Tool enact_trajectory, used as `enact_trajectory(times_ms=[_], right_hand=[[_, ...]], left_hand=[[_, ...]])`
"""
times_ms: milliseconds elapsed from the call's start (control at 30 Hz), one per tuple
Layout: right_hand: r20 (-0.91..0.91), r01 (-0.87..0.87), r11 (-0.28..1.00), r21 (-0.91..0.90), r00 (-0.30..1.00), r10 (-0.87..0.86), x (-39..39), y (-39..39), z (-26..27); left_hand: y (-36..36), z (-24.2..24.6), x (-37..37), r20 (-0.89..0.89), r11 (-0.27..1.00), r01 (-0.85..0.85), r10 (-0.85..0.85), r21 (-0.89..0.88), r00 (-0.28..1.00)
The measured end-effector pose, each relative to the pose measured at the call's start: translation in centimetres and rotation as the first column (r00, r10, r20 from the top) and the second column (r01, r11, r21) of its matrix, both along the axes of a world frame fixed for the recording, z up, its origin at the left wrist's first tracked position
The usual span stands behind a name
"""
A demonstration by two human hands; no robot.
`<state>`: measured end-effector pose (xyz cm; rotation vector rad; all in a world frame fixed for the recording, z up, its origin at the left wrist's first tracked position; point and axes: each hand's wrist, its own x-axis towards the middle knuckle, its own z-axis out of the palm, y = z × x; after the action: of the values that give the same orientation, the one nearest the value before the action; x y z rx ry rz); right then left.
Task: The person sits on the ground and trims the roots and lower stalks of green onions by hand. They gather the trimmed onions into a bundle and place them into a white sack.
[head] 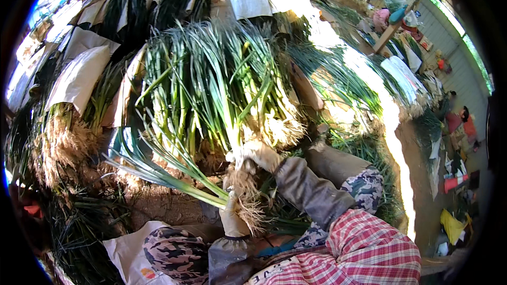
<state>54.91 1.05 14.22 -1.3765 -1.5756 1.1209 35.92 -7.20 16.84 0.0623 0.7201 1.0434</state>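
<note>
My right hand (pixel 255 156), in a pale dirty glove, is closed around the white stems of green onions just above their roots. Below it my left hand (pixel 233 213), also gloved, grips another green onion stalk (pixel 186 186) whose leaves reach to the left. Stringy pale roots (pixel 251 209) hang beside the left hand and hide part of it. Directly beyond both hands lies a broad row of green onions (pixel 198 87), leaves away from me and roots towards me.
Paper-wrapped green onion bundles (pixel 79 79) are stacked at left and behind. More green onions (pixel 336 75) lie at right. Loose leaves (pixel 83 237) cover the lower left. A slanting post (pixel 404 12) stands at upper right; other people (pixel 455 120) sit at far right.
</note>
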Motion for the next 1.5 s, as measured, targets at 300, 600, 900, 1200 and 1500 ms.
enact_trajectory(times_ms=[300,600,900,1200,1500], right_hand=[[-0.22,0.483,0.804,-0.347,0.792,-0.57,-2.8,-11.9,4.5],[-0.126,0.662,0.603,-0.445,0.62,-0.774,4.6,-15.8,0.7],[-0.388,0.287,0.883,-0.371,0.816,-0.428,-2.2,-4.8,0.9],[0.247,0.283,0.747,0.601,0.824,-0.511,-1.0,-14.0,3.2],[-0.294,0.36,0.816,-0.452,0.804,-0.517,1.2,-14.1,6.0]], left_hand=[[-1.1,0.9,1.1,0.425,0.959,0.282,-0.269,0.034,0.864],[-1.9,1.8,0.5,0.492,0.967,0.226,-0.252,0.114,0.833],[-3.8,0.5,2.9,-0.104,0.948,0.314,-0.308,0.049,0.946],[-4.3,0.4,2.9,-0.101,0.953,0.303,-0.303,-0.017,0.948],[-3.3,0.0,1.8,0.153,0.919,0.393,-0.386,-0.019,0.91]])
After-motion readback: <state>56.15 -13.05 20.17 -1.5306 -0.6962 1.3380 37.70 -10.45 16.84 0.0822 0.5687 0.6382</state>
